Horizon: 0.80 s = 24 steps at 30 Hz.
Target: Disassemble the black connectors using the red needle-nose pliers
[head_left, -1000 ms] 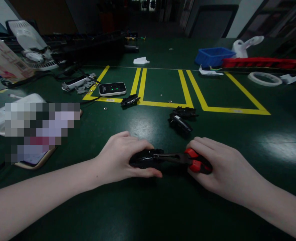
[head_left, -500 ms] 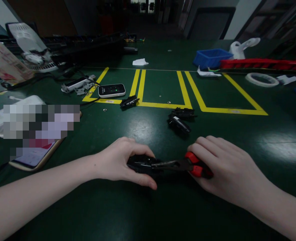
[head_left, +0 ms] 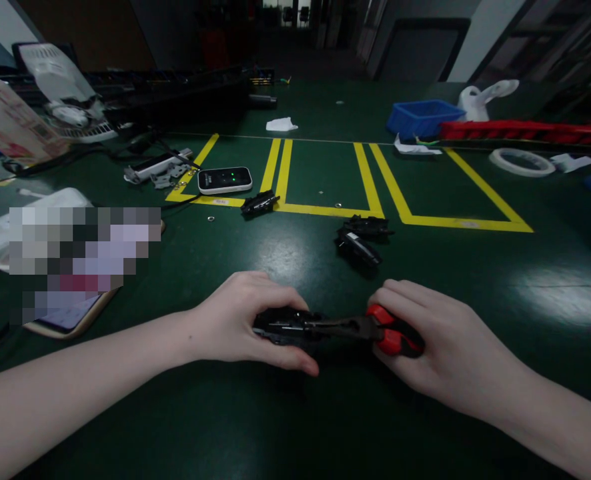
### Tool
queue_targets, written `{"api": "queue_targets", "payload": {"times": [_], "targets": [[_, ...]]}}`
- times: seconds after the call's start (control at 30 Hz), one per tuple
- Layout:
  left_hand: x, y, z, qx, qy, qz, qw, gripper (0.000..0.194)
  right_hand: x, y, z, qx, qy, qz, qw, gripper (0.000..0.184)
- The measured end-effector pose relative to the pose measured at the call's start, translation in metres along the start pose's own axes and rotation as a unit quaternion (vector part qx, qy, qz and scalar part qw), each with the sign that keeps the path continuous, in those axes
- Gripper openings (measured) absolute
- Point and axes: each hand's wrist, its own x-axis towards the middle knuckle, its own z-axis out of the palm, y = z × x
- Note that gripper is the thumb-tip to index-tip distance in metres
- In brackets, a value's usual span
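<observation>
My left hand is closed around a black plastic part just above the green table, thumb on the near side and fingers on the far side. Red-and-black handled long-nose pliers are gripped in my right hand. Their jaws point left and meet the right end of the black part; what exactly lies between the tips is too dark to make out. Beyond my hands lie more black parts: one with a small white mark, another against it, and a third by the yellow tape.
A phone lies on the left, beside a white device. Near the tape sits a small box with green lights. Farther back are a blue bin, a tape roll, and a red strip.
The pliers' handles have drawn closer together, and my right hand has shifted slightly left and down. My left hand still holds the black part in nearly the same place.
</observation>
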Motion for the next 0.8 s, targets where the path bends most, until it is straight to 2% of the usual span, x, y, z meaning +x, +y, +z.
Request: {"api": "queue_targets", "payload": {"times": [0.17, 0.33, 0.53, 0.7, 0.8], "targets": [[0.004, 0.000, -0.006, -0.046, -0.062, -0.028, 0.997, 0.051, -0.001, 0.010, 0.000, -0.065, 0.051, -0.059, 0.995, 0.025], [0.004, 0.002, -0.006, -0.034, -0.056, -0.029, 0.997, 0.048, -0.001, 0.014, 0.000, -0.076, 0.072, -0.071, 0.992, 0.026], [0.002, 0.006, -0.004, -0.050, -0.004, -0.005, 0.999, 0.041, 0.003, 0.007, -0.002, -0.010, 0.045, -0.020, 0.999, 0.014], [0.000, 0.002, -0.003, -0.116, 0.019, -0.020, 0.993, 0.060, 0.008, -0.004, -0.006, 0.053, 0.008, 0.052, 0.997, 0.006], [0.000, 0.002, -0.002, -0.132, 0.030, -0.034, 0.990, 0.060, 0.010, -0.007, -0.009, 0.088, -0.007, 0.084, 0.993, 0.005]]}}
